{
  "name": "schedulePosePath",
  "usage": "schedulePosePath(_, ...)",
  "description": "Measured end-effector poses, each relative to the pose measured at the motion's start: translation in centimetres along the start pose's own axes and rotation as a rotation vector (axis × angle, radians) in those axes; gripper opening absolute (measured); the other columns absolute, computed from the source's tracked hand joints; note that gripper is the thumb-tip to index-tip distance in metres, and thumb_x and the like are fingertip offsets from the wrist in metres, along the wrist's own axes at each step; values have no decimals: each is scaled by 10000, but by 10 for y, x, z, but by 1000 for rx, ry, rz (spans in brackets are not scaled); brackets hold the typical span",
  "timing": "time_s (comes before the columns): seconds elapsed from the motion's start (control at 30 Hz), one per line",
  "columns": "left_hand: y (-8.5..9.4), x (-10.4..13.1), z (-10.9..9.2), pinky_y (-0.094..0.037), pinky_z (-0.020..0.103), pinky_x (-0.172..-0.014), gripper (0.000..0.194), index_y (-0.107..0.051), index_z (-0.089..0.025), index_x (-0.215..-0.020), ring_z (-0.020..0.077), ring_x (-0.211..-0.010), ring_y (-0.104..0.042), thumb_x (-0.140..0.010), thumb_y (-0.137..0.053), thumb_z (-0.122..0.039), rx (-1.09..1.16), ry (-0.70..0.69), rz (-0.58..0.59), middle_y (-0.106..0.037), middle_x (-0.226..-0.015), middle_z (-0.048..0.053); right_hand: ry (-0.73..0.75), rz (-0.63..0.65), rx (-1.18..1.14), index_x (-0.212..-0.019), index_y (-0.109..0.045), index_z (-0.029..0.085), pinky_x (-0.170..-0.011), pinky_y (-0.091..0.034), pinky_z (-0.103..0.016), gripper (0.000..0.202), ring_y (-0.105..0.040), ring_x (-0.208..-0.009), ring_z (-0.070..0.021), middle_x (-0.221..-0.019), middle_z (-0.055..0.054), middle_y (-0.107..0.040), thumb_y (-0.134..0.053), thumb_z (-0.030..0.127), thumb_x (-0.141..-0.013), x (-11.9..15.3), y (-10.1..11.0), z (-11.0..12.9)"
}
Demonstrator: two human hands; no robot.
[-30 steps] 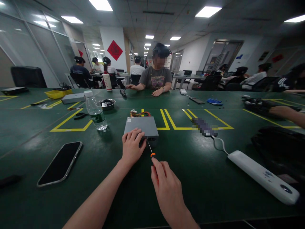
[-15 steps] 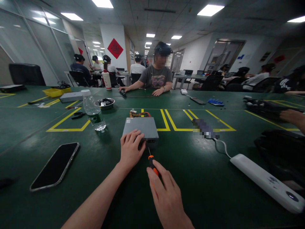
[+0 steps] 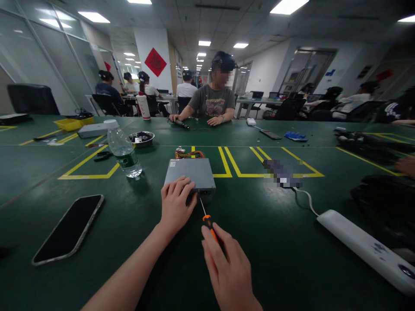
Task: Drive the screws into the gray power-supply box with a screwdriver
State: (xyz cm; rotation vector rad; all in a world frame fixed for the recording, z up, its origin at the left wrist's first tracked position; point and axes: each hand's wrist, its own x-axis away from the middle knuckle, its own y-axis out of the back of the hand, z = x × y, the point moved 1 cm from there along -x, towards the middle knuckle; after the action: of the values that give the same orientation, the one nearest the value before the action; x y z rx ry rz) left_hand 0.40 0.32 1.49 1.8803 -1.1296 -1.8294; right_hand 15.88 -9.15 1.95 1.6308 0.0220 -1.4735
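A grey metal box with a bundle of coloured wires (image 3: 191, 154) at its back, a power supply unit (image 3: 191, 169), lies on the green table. My left hand (image 3: 177, 201) grips its front left edge, fingers on the top face and thumb at the front side. In my right hand (image 3: 228, 263) is an orange and black screwdriver (image 3: 208, 221), held by the handle. Its thin shaft points up and forward at the unit's front face; whether the tip touches cannot be made out.
Left of the unit stand a water bottle (image 3: 125, 151) and a metal bowl (image 3: 142, 138); a phone (image 3: 69, 229) lies nearer. At right are a white power strip (image 3: 363, 246) and a blurred device (image 3: 282, 173). Across the table sits a person (image 3: 212, 101).
My right hand and the screwdriver handle have shifted slightly right and down, and the shaft leans more. The person opposite has moved a dark tool to the right. The view has shifted a little.
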Motion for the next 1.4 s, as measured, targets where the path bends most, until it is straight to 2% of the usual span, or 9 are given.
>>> schedulePosePath(0.13,0,0,0,-307,414,-920,235,-551,-241,-1062,228,-1147,-500,-831,-520,-273,-5,0,8,-610,-1147,49,-115,57,-10,-983,-617,139,-545,-508,-256,245,-602,-654,-155,-876,-113,-613,-390,224,-940,3,1,-5)
schedulePosePath(0.27,0,0,-1,-306,418,-918,227,-549,-243,-1058,233,-1152,-496,-836,-511,-273,1,7,6,-611,-1147,52,-83,69,-5,-971,-590,105,-626,-539,-317,232,-614,-807,-210,-1019,-181,-567,-380,177,-905,5,-4,3)
schedulePosePath(0.43,0,0,-1,-309,426,-918,240,-560,-252,-1056,242,-1149,-498,-817,-532,-256,12,13,9,-612,-1145,50,23,58,-8,-998,-592,167,-639,-548,-301,277,-632,-811,-191,-1042,-133,-599,-347,89,-895,6,-7,10)
schedulePosePath(0.63,1,0,-2,-306,420,-930,234,-558,-243,-1055,234,-1151,-497,-823,-527,-256,15,13,10,-610,-1150,52,-69,75,-57,-1054,-589,155,-647,-553,-271,220,-635,-850,-188,-1093,-156,-554,-413,164,-922,5,1,-3)
schedulePosePath(0.73,1,0,-2,-304,418,-934,230,-553,-243,-1056,232,-1157,-493,-829,-520,-263,14,16,16,-609,-1148,49,-129,81,-52,-1002,-585,137,-653,-556,-297,216,-622,-877,-205,-1066,-160,-536,-389,192,-927,7,-1,-3)
schedulePosePath(0.87,0,0,-1,-303,417,-935,233,-549,-240,-1062,232,-1160,-489,-832,-517,-265,13,14,13,-607,-1151,51,-124,71,-15,-1079,-550,148,-671,-546,-303,249,-602,-912,-204,-1068,-143,-524,-350,176,-933,12,-7,2)
schedulePosePath(1.13,0,1,-2,-304,424,-927,240,-553,-247,-1062,237,-1157,-491,-824,-527,-262,16,15,14,-607,-1157,52,-115,121,63,-1043,-583,152,-549,-481,-273,316,-569,-601,-155,-766,-68,-583,-334,334,-970,2,4,0)
schedulePosePath(1.27,1,0,-2,-305,424,-926,239,-551,-251,-1064,240,-1161,-489,-827,-521,-264,19,19,15,-606,-1156,52,-112,78,73,-1042,-571,115,-623,-513,-308,275,-601,-804,-208,-987,-161,-570,-342,233,-947,2,2,6)
schedulePosePath(1.4,1,0,-1,-309,422,-927,240,-559,-251,-1058,238,-1153,-495,-821,-528,-259,22,17,10,-610,-1148,49,-40,-1,45,-1017,-570,126,-678,-501,-315,217,-598,-843,-205,-988,-145,-585,-377,131,-917,2,0,7)
